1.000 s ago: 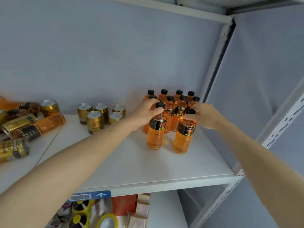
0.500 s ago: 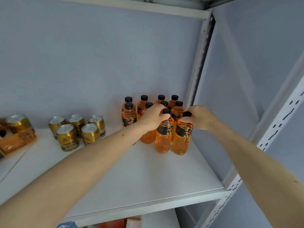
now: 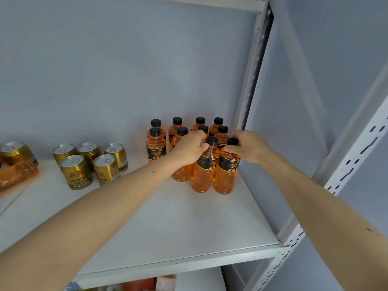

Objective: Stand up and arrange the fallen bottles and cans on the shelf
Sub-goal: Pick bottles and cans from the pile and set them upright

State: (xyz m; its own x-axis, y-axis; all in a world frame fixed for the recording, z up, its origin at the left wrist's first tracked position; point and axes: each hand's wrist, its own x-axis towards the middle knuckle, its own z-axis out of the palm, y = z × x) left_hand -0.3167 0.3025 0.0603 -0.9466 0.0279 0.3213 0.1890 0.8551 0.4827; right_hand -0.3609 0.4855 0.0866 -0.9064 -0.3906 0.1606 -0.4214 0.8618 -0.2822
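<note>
Several orange drink bottles with black caps stand upright in rows at the back right of the white shelf [image 3: 172, 223]. My left hand [image 3: 190, 149] grips the neck of the front-left bottle [image 3: 204, 171]. My right hand [image 3: 248, 147] pinches the cap and neck of the front-right bottle [image 3: 225, 175]. Both bottles stand on the shelf, side by side, touching. Several gold cans [image 3: 76, 172] stand upright to the left of the bottles. At the far left an orange bottle [image 3: 17, 175] lies on its side beside another gold can [image 3: 15, 153].
The shelf's grey metal upright [image 3: 255, 66] rises just behind the bottles on the right. A perforated white post [image 3: 346, 171] runs along the front right corner. Below the shelf edge, red and pale packages [image 3: 147, 284] show on a lower level.
The front two bottles now stand closer to the rows behind them. The view has shifted right, so the fallen cans and bottles at the left have mostly left the frame.
</note>
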